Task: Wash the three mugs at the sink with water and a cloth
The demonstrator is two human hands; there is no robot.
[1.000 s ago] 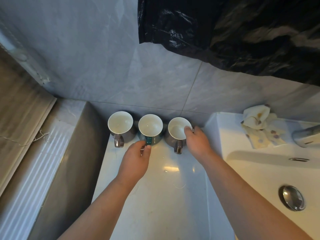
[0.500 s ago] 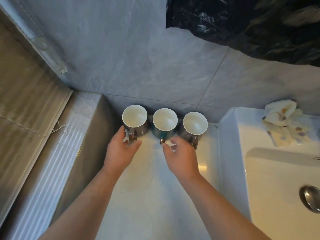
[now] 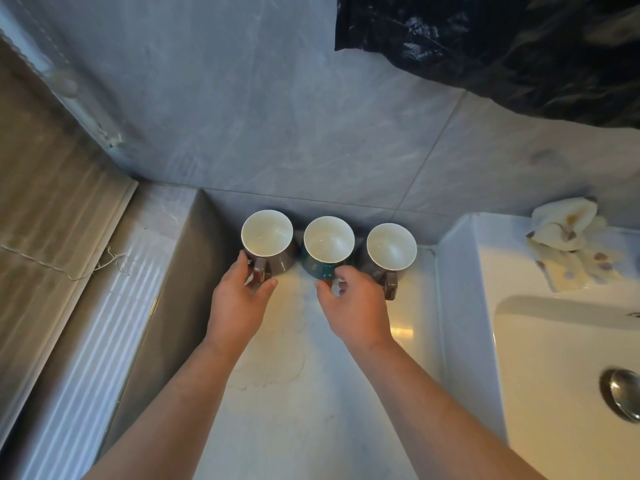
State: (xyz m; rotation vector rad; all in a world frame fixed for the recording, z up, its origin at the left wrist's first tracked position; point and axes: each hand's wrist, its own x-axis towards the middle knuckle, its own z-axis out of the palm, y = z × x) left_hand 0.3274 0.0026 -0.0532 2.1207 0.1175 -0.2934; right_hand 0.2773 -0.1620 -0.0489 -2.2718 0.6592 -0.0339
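Three mugs stand upright in a row against the tiled wall on the white counter (image 3: pixel 294 393): a brown left mug (image 3: pixel 266 237), a teal middle mug (image 3: pixel 328 242) and a brown right mug (image 3: pixel 391 247), all white inside. My left hand (image 3: pixel 239 299) has its thumb and fingers on either side of the left mug's handle. My right hand (image 3: pixel 356 303) pinches the teal mug's handle. A crumpled white patterned cloth (image 3: pixel 564 226) lies on the back rim of the white sink (image 3: pixel 519 341), to the right.
The sink's metal drain plug (image 3: pixel 623 393) shows at the right edge. Black plastic sheeting (image 3: pixel 502 46) hangs over the wall at the upper right. A grey ledge and ribbed white panel (image 3: pixel 86 323) run along the left of the counter.
My left hand went from the teal mug's handle to the left mug's handle. My right hand left the right mug's rim and closed on the teal mug's handle. The view shifted left.
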